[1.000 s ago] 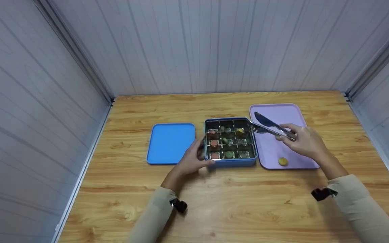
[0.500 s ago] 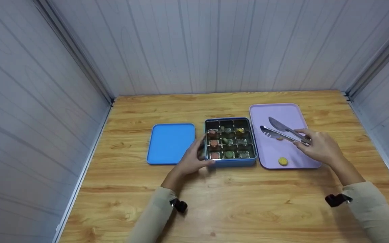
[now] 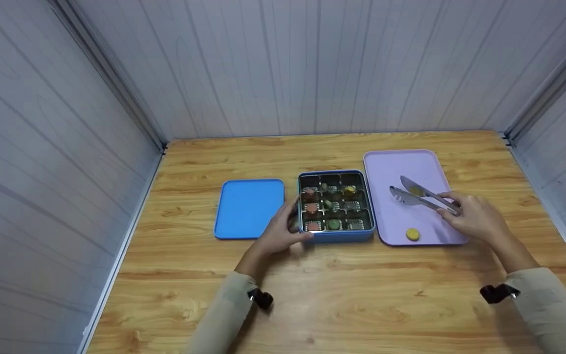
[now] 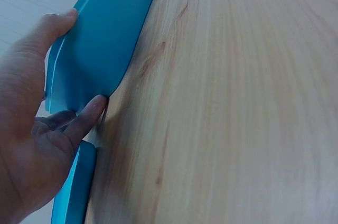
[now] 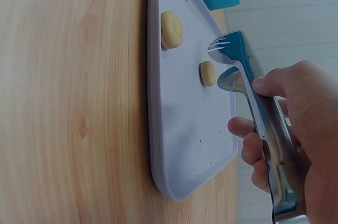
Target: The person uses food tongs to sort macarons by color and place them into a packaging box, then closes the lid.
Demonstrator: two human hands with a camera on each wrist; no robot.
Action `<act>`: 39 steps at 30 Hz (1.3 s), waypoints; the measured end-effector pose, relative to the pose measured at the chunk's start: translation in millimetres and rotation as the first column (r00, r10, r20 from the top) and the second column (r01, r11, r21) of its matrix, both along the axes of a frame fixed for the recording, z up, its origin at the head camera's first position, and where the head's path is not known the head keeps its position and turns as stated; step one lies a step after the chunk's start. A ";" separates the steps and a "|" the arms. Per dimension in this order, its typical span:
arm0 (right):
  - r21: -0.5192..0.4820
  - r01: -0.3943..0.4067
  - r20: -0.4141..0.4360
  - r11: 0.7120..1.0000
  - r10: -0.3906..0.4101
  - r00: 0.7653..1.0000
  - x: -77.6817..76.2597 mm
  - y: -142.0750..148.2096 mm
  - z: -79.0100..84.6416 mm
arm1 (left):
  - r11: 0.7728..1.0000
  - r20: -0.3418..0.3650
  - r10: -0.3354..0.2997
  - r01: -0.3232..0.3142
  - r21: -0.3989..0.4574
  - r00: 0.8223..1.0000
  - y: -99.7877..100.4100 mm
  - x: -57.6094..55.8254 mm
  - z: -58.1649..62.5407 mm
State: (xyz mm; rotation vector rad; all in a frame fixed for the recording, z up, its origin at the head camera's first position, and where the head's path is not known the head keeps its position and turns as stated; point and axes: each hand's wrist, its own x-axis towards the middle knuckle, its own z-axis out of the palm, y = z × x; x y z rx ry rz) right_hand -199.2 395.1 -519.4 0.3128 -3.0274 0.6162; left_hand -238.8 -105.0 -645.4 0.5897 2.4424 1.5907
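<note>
My left hand (image 3: 279, 233) holds the near left corner of a blue box (image 3: 339, 237), thumb and fingers on its sides. The box's divided insert holds pink macarons (image 3: 312, 208) in the left column, green macarons (image 3: 333, 224) in the middle column and a yellow macaron (image 3: 350, 189) in the back right compartment. My right hand (image 3: 477, 216) grips metal tongs (image 3: 407, 197), spread apart over a lilac tray (image 3: 383, 167). A yellow macaron (image 5: 207, 73) lies on the tray close to the tong tips. Another yellow macaron (image 5: 171, 29) sits near the tray's front edge.
A flat blue lid (image 3: 248, 209) lies left of the box on the wooden table (image 3: 312, 305). The tray stands right beside the box. Pale panelled walls (image 3: 288, 69) enclose the table at the back and sides.
My right hand has carried the spread tongs rightward, from the box's right edge to over the tray, where they now straddle the farther yellow macaron. The left hand and box have stayed put.
</note>
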 end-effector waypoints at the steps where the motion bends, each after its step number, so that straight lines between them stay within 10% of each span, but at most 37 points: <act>1: 0.003 0.001 0.010 1.000 -0.001 1.000 0.1 0.4 0.2 | 1.000 -0.002 -0.003 0.003 0.008 1.000 0.3 2.7 5.1; 14: 0.020 0.014 0.080 1.000 -0.015 0.997 -0.2 6.0 5.1 | 1.000 0.054 -0.002 0.002 -0.010 0.999 6.6 22.5 51.1; 39: 0.013 0.000 0.021 1.000 0.000 1.000 -7.8 -0.1 32.7 | 1.000 0.049 0.006 -0.005 -0.018 0.999 4.1 21.9 49.0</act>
